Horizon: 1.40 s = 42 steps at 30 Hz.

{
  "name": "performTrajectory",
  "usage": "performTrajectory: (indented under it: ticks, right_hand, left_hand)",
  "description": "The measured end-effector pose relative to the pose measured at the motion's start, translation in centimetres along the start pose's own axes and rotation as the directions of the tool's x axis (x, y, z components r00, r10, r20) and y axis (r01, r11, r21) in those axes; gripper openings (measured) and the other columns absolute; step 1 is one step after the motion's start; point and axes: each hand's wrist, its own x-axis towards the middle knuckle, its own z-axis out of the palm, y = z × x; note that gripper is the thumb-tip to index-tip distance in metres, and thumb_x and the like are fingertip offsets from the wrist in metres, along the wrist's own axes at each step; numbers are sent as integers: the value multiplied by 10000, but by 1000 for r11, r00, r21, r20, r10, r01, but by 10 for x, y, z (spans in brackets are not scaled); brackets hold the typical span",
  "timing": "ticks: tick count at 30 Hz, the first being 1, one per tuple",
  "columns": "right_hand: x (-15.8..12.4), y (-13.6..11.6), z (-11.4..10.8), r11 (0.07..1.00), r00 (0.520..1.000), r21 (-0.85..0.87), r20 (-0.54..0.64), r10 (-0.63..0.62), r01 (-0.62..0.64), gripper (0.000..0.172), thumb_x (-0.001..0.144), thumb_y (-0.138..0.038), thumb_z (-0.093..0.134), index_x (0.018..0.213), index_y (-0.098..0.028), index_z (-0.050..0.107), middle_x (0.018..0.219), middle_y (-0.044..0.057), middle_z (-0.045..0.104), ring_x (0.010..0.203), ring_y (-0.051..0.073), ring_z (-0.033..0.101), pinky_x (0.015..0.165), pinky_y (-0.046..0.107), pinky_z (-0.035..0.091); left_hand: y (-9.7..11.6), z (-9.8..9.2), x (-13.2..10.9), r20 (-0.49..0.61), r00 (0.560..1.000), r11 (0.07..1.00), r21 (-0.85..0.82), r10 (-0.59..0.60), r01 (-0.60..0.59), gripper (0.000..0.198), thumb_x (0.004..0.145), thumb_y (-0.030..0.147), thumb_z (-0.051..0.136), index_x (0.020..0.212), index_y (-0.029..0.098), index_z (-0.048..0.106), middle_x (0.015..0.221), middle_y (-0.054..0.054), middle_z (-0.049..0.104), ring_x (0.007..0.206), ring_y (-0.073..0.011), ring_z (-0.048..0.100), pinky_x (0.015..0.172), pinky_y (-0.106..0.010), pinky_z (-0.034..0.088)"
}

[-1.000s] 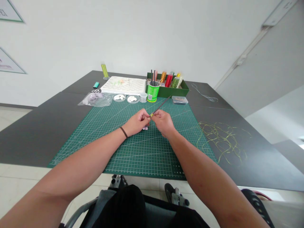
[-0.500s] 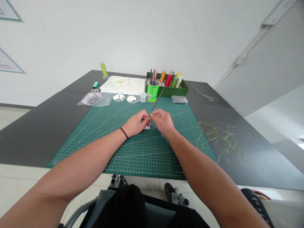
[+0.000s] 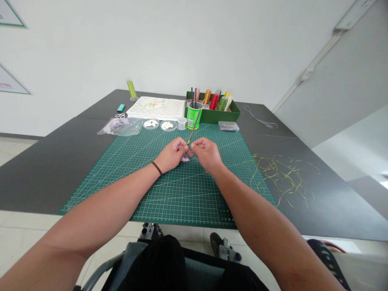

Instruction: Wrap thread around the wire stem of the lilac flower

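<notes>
My left hand (image 3: pixel 174 155) is closed in a pinch round the lower end of a thin dark stick (image 3: pixel 194 128), which tilts up and to the right. A small yellow-green band (image 3: pixel 188 142) shows on the stick just above the fingertips. Below that hand a small pale purple piece (image 3: pixel 184 159) peeks out, mostly hidden by the fingers. My right hand (image 3: pixel 207 154) is close by on the right with thumb and forefinger pinched together. What it holds, if anything, is too small to make out. Both hands are over the green cutting mat (image 3: pixel 182 194).
Behind the mat are a green can (image 3: pixel 190 121), a dark green box (image 3: pixel 216 117) of thread spools, two shallow dishes (image 3: pixel 150 123) with white pieces, a clear case (image 3: pixel 228 127) and a plastic bag (image 3: pixel 119 126). Loose yellow-green cord (image 3: pixel 283 176) lies at the right.
My right hand's fingertips have come away from the stick, leaving a small gap. The stick has shifted slightly left and stands a little more upright in my left hand.
</notes>
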Motion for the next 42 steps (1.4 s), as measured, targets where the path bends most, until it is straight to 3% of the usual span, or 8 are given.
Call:
performTrajectory:
  ticks: [18,26,38,42]
  right_hand:
    - [1,2,-1,999,1000,-30,-14,-18,18,159,720,-353,641,724,-213,566,485,-98,428,444,82,345,441,247,273]
    - [2,2,-1,1000,1000,-7,-2,14,-14,166,713,-353,658,731,-214,568,492,-96,428,440,82,336,438,245,277]
    - [2,0,-1,998,999,48,17,36,-37,159,684,-342,666,706,-217,569,483,-86,473,409,73,329,403,236,235]
    - [4,2,-2,993,996,87,49,74,-78,168,663,-330,690,707,-214,576,482,-86,474,401,64,302,391,229,199]
  left_hand:
    - [5,1,-2,-12,1000,1000,-24,-17,17,115,960,187,524,851,186,486,760,-14,744,561,-86,612,562,-208,467]
    - [-1,0,-1,21,1000,996,-85,3,-1,136,946,268,568,863,183,500,771,-17,738,576,-88,594,576,-214,454]
    - [-2,-1,1,25,997,967,-244,-67,71,243,809,366,735,789,156,614,721,-13,698,565,-90,574,573,-227,448]
    - [-2,-4,2,75,993,949,-295,-93,112,281,755,377,791,735,140,642,678,-22,678,585,-100,584,593,-234,449]
